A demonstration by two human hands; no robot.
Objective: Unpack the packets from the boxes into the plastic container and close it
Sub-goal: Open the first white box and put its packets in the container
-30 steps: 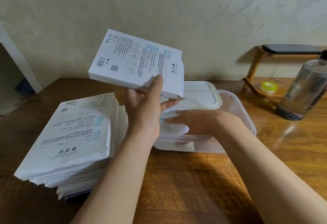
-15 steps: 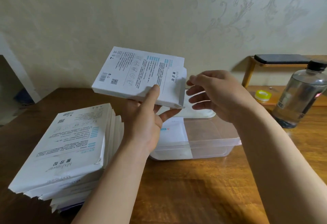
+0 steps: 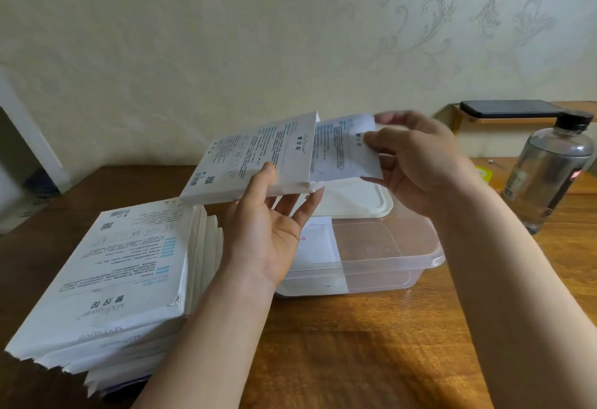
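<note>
Flat white cardboard box [image 3: 255,156], printed face up, is held above the table [image 3: 355,350] with the left hand [image 3: 268,234] gripping its near edge. The right hand [image 3: 416,163] pinches a thin white packet [image 3: 345,150] that sticks out of the box's open right end. Below them, mid-table, is a clear rectangular plastic container [image 3: 384,279] with one packet inside and an opaque white lid [image 3: 355,201] at its rear. A stack of boxes [image 3: 122,266] is at the front-left edge, a clear bottle [image 3: 549,176] at the right edge.
</note>
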